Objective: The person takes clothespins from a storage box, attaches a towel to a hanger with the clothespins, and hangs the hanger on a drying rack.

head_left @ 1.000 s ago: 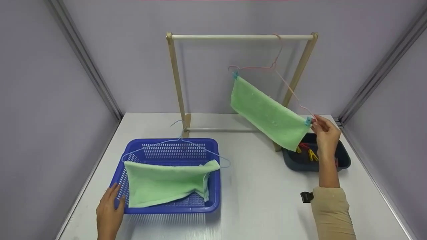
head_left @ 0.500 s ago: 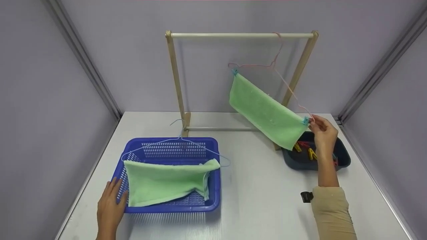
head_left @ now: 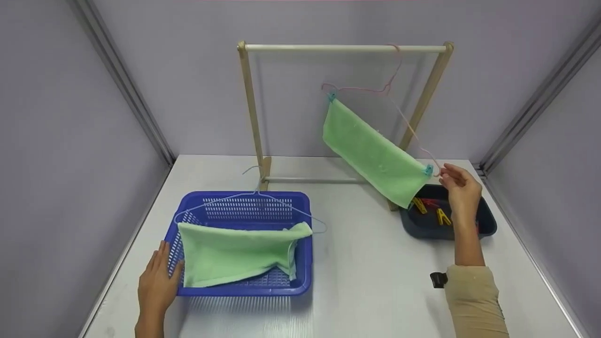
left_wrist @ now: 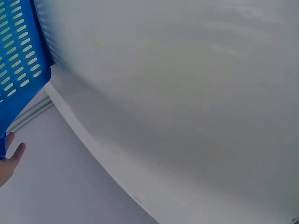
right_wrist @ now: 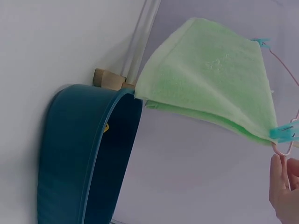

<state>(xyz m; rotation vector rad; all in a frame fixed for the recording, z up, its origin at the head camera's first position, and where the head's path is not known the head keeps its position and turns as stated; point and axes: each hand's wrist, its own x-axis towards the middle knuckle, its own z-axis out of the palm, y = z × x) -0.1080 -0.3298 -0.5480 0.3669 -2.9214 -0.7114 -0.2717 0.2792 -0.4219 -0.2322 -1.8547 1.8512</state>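
My right hand [head_left: 462,190] pinches the lower end of a pink hanger [right_wrist: 282,151], whose hook is over the rack's top bar. The hanger tilts steeply down to the right. A folded green towel [head_left: 371,150] hangs from it by two turquoise clothespins, the lower clothespin [head_left: 427,170] close to my fingertips. At the blue basket's [head_left: 244,291] left side, my left hand [head_left: 157,281] rests with straight fingers along the rim and its thumb over the edge. A second green towel [head_left: 235,256] lies over a light blue hanger [head_left: 286,203] on the basket.
A white bar [head_left: 324,48] on wooden legs forms the rack at the back. Beside its right leg stands a dark tub [head_left: 411,230] with yellow clothespins [head_left: 443,217] and red ones. Grey panels enclose the white table [head_left: 357,281].
My left hand has slid slightly forward along the basket's rim. My right hand has shifted outward to the hanger's very tip. The towel stays tilted, and the head view has moved a little.
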